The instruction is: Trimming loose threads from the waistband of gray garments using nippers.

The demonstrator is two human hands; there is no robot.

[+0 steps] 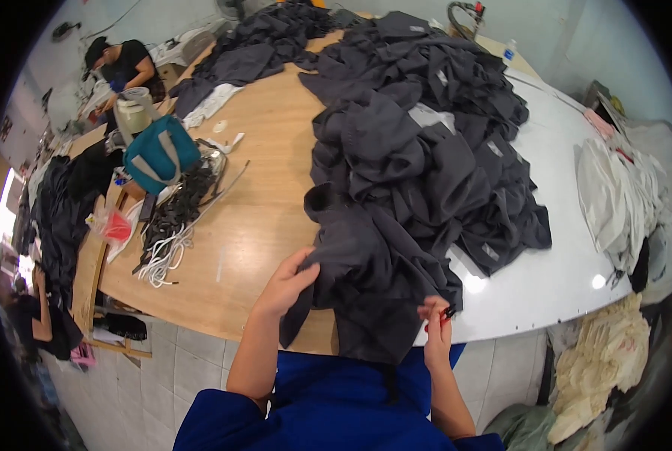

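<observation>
Wood-brown and white tabletop [268, 143] under dark garments [441, 173], a teal bag [149, 159] and white cords [172, 254].

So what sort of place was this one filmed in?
Most likely a garment workshop: dark garments are heaped on a large worktable, white cords lie bundled toward its left side, and the right hand holds a small red-and-black tool.

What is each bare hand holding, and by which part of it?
The left hand grips the dark grey cloth garment by its left side. The right hand holds a small red-and-black tool; which part it grips cannot be told.
</observation>
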